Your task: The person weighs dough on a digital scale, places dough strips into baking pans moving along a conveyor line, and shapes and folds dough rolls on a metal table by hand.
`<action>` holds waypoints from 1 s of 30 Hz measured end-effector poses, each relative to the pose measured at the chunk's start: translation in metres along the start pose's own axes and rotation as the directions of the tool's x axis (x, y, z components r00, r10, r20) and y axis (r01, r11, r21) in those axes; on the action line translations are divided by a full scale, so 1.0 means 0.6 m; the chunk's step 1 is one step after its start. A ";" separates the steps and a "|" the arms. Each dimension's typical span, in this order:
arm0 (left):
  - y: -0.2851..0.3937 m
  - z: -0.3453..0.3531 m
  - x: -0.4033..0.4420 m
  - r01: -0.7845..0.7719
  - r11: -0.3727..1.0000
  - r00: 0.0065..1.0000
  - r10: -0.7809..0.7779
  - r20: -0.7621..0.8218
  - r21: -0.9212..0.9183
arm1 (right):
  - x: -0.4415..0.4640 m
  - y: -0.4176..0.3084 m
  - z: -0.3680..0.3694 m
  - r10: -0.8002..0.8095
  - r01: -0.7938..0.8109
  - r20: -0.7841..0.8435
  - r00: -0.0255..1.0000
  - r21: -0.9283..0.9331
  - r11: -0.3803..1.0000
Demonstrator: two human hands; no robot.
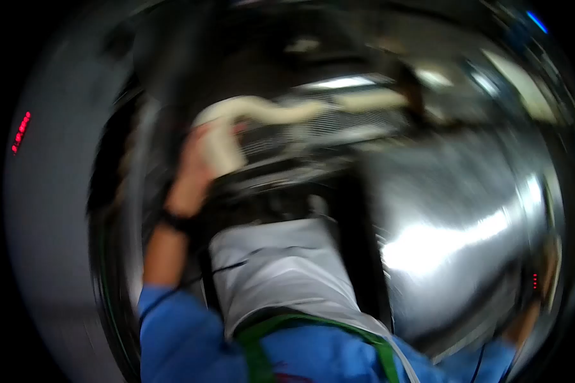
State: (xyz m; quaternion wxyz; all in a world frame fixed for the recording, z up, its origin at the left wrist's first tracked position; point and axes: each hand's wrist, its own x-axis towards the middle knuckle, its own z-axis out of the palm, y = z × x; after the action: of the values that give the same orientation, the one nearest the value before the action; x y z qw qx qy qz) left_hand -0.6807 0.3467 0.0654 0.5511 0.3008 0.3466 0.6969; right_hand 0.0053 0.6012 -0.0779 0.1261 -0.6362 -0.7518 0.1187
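At the left, my left hand (195, 156) is closed around the end of a long, thick, cream-coloured strip that looks like dough (222, 150). From the hand the strip bends over and runs right across a metal machine (345, 121) with a ribbed or meshed surface. A second pale length (372, 99) lies farther right, and blur hides whether the two are joined. My right hand (547, 271) is at the far right edge, dark and smeared, beside a tan edge (558, 268). Its fingers cannot be made out.
A large shiny metal surface (447, 236) stands to the right of my body. On the left is a grey wall or panel (57, 223) with red lit digits (22, 131). My white apron (281, 268) is close to the machine's front. Motion blurs much of the view.
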 end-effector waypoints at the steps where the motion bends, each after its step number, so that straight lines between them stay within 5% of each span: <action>1: -0.012 0.014 0.009 -0.039 0.999 0.999 0.038 -0.032 -0.029 | 0.010 -0.042 0.028 -0.054 0.054 0.038 0.998 0.007 0.999; 9: 0.111 -0.002 -0.051 -0.457 0.887 0.845 0.456 -0.280 0.064 | 0.017 -0.273 0.105 -0.213 0.236 0.195 0.957 -0.105 0.966; 13: 0.240 -0.048 -0.169 -0.715 0.608 0.559 0.794 -0.241 0.345 | 0.031 -0.330 0.099 -0.223 0.248 0.177 0.959 -0.137 0.959; 15: 0.289 -0.077 -0.239 -0.726 0.462 0.415 0.885 -0.212 0.509 | 0.038 -0.362 0.085 -0.235 0.257 0.156 0.959 -0.137 0.957; 19: 0.328 -0.180 -0.346 -0.707 0.417 0.284 0.907 -0.311 0.570 | 0.045 -0.437 0.012 -0.281 0.285 0.064 0.958 -0.070 0.956; 21: 0.312 -0.251 -0.389 -0.552 0.619 0.335 0.778 -0.532 0.559 | 0.042 -0.489 -0.045 -0.338 0.338 0.000 0.941 0.021 0.941; 23: 0.277 -0.362 -0.432 -0.129 0.851 0.376 0.517 -0.769 0.509 | 0.029 -0.560 -0.107 -0.420 0.425 -0.066 0.905 0.118 0.897; 25: 0.258 -0.399 -0.488 0.401 0.720 0.401 0.418 -0.815 0.567 | 0.009 -0.641 -0.156 -0.553 0.568 -0.131 0.823 0.160 0.807; 27: 0.259 -0.473 -0.543 0.883 0.149 0.181 0.768 -0.615 0.446 | -0.005 -0.747 -0.176 -0.760 0.784 -0.199 0.618 0.096 0.613; 28: 0.262 -0.430 -0.553 0.921 0.071 0.136 0.862 -0.488 0.382 | -0.021 -0.820 -0.179 -0.802 0.827 -0.204 0.562 0.176 0.535; 29: 0.273 -0.419 -0.562 0.921 0.071 0.138 0.860 -0.491 0.384 | -0.030 -0.897 -0.167 -0.780 0.551 -0.048 0.624 0.735 0.395; 30: 0.280 -0.412 -0.573 0.922 0.066 0.201 0.761 -0.617 0.381 | -0.081 -0.989 -0.149 -0.752 0.578 -0.112 0.650 0.716 0.392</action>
State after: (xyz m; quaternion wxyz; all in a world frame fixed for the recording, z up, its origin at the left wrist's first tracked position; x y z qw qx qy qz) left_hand -0.9000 -0.0521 0.0466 -0.1354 0.0153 0.9776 0.1603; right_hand -0.5066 0.4585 0.2054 0.3047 -0.1620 -0.8470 0.4043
